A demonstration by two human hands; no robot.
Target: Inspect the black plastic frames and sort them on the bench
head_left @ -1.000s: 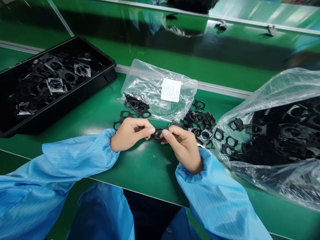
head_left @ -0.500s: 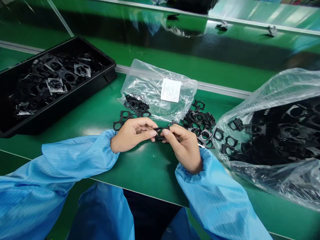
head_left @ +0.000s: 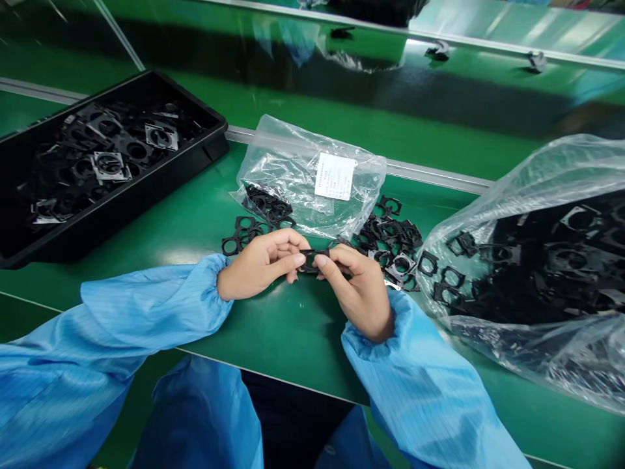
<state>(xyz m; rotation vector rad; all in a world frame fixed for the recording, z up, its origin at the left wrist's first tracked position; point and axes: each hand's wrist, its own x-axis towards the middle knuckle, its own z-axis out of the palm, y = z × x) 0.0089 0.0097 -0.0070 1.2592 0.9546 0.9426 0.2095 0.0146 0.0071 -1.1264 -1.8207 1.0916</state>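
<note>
My left hand and my right hand meet over the green table, fingers pinched from both sides on one small black ring-shaped plastic part. Both wrists are in blue sleeves. Just beyond my left fingers lie a few loose black ring parts. Behind my right hand sits a pile of black frame parts, some with pale faces.
A black tray with several black and silver frames stands at the left. A small clear bag with a white label lies behind the hands. A large clear bag full of black parts fills the right. A metal rail crosses behind.
The black part has turned from flat, showing its hole, to nearly edge-on between my fingertips. The hands stay almost in place.
</note>
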